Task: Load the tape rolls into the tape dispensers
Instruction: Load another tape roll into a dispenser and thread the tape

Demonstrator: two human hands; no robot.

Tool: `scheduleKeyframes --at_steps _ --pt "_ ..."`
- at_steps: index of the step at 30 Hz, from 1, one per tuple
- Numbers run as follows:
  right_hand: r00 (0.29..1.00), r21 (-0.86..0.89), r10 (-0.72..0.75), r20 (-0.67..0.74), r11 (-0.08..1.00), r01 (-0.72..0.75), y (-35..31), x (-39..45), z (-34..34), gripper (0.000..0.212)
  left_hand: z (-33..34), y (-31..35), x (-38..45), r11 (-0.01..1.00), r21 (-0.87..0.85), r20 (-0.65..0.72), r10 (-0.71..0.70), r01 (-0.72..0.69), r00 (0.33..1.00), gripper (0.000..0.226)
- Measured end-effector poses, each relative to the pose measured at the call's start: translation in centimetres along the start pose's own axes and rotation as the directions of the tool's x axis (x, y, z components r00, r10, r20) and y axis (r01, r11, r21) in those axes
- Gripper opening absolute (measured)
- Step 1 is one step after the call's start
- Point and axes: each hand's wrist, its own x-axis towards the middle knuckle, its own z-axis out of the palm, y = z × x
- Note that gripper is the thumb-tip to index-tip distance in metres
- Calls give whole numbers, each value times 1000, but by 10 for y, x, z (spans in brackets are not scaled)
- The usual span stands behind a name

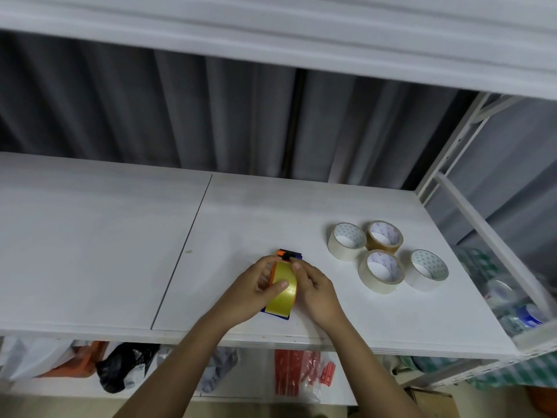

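Note:
A tape dispenser [290, 255] with orange, black and blue parts lies on the white shelf top [120, 242] near its front edge. A yellowish tape roll [283, 300] sits in it, edge toward me. My left hand [259, 288] grips the roll and dispenser from the left, thumb across the tape. My right hand [316, 289] holds them from the right, fingertips at the dispenser's head. Several loose tape rolls lie to the right: a clear roll [346, 241], a brown roll [385, 236], another clear roll [381, 271] and a white roll [428, 270].
An upper shelf [271, 31] overhangs the work surface. A seam [180, 251] splits the top into two panels. A white rack post [452, 146] and rail stand at the right, with more packed rolls [512, 309] below. Bags lie on the lower shelf [120, 366].

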Motion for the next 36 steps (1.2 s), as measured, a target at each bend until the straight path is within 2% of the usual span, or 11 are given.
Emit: scheduleKeyframes --at_steps 4,6,12,16,19,21,24,28,30,34,36 --pt "974 -56 -226 -25 973 224 -1 -8 -1 29 -1 -1 0 999 49 9 1 -2 1000 40" --pt "962 -113 -273 -12 956 270 3 -11 -1 31 0 -1 1 998 63 -8 -5 5 1000 43" --pt "966 -106 -260 -20 961 256 3 -9 0 22 4 -2 2 996 83 -25 -34 36 999 46" --pt "972 -187 -231 -35 957 221 3 -7 3 26 5 2 2 999 51 -36 -2 4 999 29" --pt "976 -220 -213 -48 955 197 3 -4 4 21 5 2 2 999 52 -40 13 -11 999 21" --pt "979 -190 -197 -45 964 185 1 0 3 20 4 0 -1 999 39 -8 7 -7 1000 26" --pt "990 -152 -137 -28 980 132 -4 5 3 24 2 -6 -4 1000 1 75 -5 5 997 46" --pt "999 -98 -41 -17 994 39 -7 7 4 26 0 -9 -4 997 72 66 -29 24 997 56" --pt "996 -50 -88 -22 995 87 -7 4 3 25 0 -9 -3 995 97 66 -41 35 997 56" --pt "959 -19 -277 -54 961 277 2 -8 -1 29 1 -9 -2 991 123 73 -64 55 995 58" --pt "956 -27 -289 -40 957 288 9 -12 -1 29 1 -8 0 988 140 78 -71 60 994 58"
